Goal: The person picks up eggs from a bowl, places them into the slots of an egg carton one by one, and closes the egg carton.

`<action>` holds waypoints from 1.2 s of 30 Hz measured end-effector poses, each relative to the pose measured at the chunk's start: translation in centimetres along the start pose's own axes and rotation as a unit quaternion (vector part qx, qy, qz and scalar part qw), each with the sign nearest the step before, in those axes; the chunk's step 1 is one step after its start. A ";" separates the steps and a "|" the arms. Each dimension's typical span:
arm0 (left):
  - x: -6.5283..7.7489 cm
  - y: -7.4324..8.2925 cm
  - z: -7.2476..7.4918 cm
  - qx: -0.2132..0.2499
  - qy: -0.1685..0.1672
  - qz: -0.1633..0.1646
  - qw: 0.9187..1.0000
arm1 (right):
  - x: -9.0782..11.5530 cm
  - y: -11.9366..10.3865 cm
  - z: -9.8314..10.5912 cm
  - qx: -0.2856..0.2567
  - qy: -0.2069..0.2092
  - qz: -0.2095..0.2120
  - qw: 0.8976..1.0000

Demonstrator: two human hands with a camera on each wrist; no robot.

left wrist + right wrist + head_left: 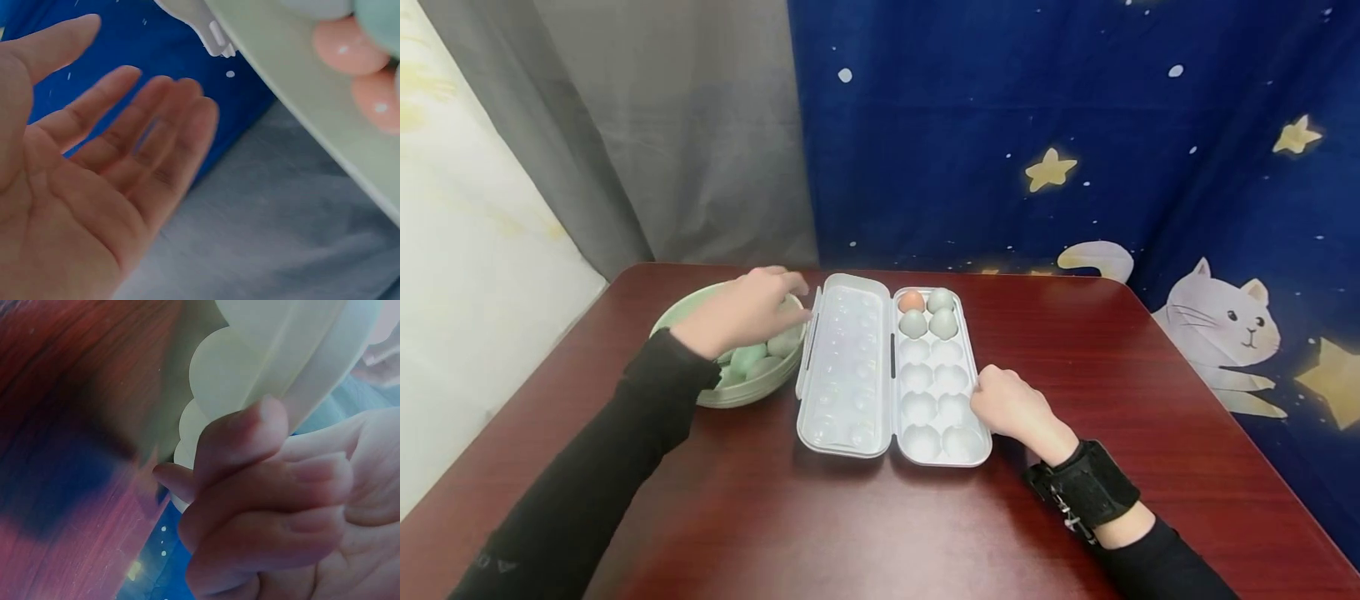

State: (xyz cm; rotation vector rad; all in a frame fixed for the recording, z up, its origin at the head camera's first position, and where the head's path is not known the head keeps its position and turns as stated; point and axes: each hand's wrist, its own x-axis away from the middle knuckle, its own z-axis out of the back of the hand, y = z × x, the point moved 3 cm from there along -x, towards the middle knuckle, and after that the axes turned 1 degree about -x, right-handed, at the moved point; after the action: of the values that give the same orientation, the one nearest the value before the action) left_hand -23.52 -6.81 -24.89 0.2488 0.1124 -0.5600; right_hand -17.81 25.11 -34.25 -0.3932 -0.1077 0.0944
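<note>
A white plastic egg carton (917,408) lies unfolded on the table, its lid (844,367) to the left. In its far cups sit an orange egg (912,302) and three pale grey-green eggs (943,324). At the carton's right edge, my right hand (1011,404) holds the rim with curled fingers (269,481). My left hand (748,308) is over the pale green bowl (752,396), fingers spread and relaxed, palm bare in the left wrist view. Inside the bowl are several eggs, among them a mint one (747,360) and orange ones (350,47), partly hidden by the hand.
The bowl stands close beside the carton's lid on a dark red wooden table (820,533). Behind the table hang a grey curtain (700,150) and a blue curtain (940,150) with stars and a cat.
</note>
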 end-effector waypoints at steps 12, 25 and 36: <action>5.3 -5.1 -1.0 0.048 0.048 0.041 0.997 | 0.0 0.3 0.1 0.000 -0.005 -0.002 1.000; 6.5 -8.7 -0.7 0.031 0.070 0.047 0.996 | 0.5 0.7 -0.5 -0.007 -0.009 -0.003 1.000; 7.4 -10.3 -0.5 0.015 0.016 0.086 0.996 | 0.1 -0.1 0.0 0.002 -0.003 0.005 1.000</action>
State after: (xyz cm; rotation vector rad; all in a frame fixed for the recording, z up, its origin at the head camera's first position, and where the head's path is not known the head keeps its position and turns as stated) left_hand -22.87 -18.93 -28.70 0.2936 0.1131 -0.3876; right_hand -17.66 25.00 -34.16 -0.3885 -0.1112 0.1050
